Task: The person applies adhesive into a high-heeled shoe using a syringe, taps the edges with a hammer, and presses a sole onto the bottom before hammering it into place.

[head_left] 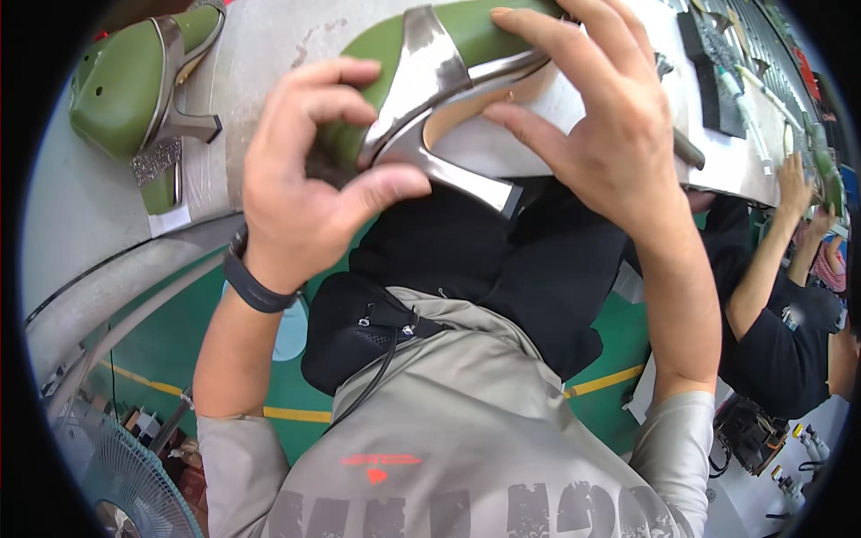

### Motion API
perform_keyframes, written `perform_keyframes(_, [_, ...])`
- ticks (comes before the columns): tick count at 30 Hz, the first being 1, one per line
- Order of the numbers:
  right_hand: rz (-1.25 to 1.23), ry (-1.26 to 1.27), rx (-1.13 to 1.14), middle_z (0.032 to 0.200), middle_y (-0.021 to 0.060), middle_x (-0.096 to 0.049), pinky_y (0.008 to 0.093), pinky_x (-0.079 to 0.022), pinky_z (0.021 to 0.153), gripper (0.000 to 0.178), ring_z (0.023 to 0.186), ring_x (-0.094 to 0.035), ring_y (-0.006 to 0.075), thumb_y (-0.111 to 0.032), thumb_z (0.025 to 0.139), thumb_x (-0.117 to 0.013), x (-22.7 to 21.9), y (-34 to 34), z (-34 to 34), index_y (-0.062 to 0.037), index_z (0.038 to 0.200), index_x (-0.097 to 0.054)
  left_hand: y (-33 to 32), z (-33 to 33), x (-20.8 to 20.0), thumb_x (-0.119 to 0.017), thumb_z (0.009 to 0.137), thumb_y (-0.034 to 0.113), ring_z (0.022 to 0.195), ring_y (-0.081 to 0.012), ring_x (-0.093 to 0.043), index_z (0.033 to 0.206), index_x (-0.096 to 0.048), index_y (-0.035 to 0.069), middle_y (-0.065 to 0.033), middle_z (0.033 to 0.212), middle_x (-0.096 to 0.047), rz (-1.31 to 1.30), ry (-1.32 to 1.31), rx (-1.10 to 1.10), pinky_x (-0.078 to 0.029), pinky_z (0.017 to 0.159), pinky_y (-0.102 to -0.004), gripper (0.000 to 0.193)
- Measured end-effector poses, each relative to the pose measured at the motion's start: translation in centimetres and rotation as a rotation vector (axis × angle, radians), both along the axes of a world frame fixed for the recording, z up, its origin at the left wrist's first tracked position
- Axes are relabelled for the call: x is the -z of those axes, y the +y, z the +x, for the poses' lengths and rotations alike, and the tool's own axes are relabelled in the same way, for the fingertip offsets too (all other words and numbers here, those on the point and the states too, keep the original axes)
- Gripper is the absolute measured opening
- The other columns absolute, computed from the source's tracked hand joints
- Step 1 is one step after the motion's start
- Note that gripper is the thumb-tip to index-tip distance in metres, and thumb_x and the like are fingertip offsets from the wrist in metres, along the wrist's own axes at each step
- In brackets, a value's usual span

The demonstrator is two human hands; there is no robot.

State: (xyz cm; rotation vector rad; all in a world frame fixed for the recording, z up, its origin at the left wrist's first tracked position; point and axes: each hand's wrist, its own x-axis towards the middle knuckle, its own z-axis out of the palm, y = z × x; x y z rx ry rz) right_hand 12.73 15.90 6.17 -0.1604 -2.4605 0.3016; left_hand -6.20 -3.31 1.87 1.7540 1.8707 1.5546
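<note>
A metallic pewter high-heeled shoe (423, 65), stretched over a green shoe last (498, 38), is held between my two hands at the bench's near edge. The shoe lies on its side, its slim heel (471, 186) pointing towards me. My left hand (300, 175) curls round the back end, with the thumb near the base of the heel and the fingers on the last. My right hand (614, 121) grips the other end, index finger across the green last and thumb by the tan sole (507, 97). The far end runs out of view.
More pewter shoes on green lasts (117, 90) lie on the pale bench (242, 54) at left, one with a glittery strap (160, 164). Black blocks and tools (713, 81) lie at right. Beyond, a co-worker (776, 332) handles a green last. A fan (126, 475) stands lower left.
</note>
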Motion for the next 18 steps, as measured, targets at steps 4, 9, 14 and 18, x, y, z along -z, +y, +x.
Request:
perform_keyframes(4, [0.035,-0.017,-0.095,0.136,0.022,-0.059,0.054,-0.047,0.105,0.043,0.131,-0.053,0.0475,-0.011,0.069,-0.09,0.3,0.0,-0.6,-0.0068,0.105,-0.067,1.3,-0.6,-0.8,-0.086,0.087,0.019,0.133,-0.0264,-0.054,0.118,-0.056,-0.001,-0.0237,0.149,-0.054,-0.164,-0.093,0.113,-0.042,0.112,-0.0381,0.047])
perform_keyframes(9, [0.117,0.099,-0.135,0.131,0.0163,-0.061,0.0714,-0.04,0.1,0.032,0.132,-0.052,0.0446,-0.015,0.073,-0.086,2.5,0.3,-1.4,-0.0073,0.091,-0.061,4.3,4.1,-2.9,-0.083,0.084,0.014,0.129,-0.0262,-0.057,0.11,-0.061,0.001,-0.0247,0.139,-0.061,-0.186,-0.122,-0.08,-0.044,0.109,-0.0377,0.037])
perform_keyframes(14, [0.117,0.094,-0.136,0.132,0.0157,-0.06,0.0731,-0.039,0.1,0.034,0.13,-0.054,0.0412,-0.018,0.072,-0.086,3.1,0.6,-1.3,-0.0074,0.088,-0.059,3.2,1.2,-2.5,-0.088,0.074,0.015,0.133,-0.0285,-0.054,0.102,-0.06,0.005,-0.0292,0.146,-0.054,-0.227,0.009,-0.001,-0.04,0.112,-0.0379,0.041])
perform_keyframes(18, [0.115,0.125,-0.135,0.133,0.0154,-0.06,0.0754,-0.037,0.101,0.036,0.127,-0.055,0.0394,-0.02,0.071,-0.086,3.6,0.5,-1.7,-0.007,0.087,-0.057,3.4,0.5,-2.2,-0.085,0.073,0.012,0.129,-0.0351,-0.06,0.1,-0.061,0.004,-0.0332,0.141,-0.057,-0.217,0.177,0.079,-0.042,0.11,-0.0391,0.037])
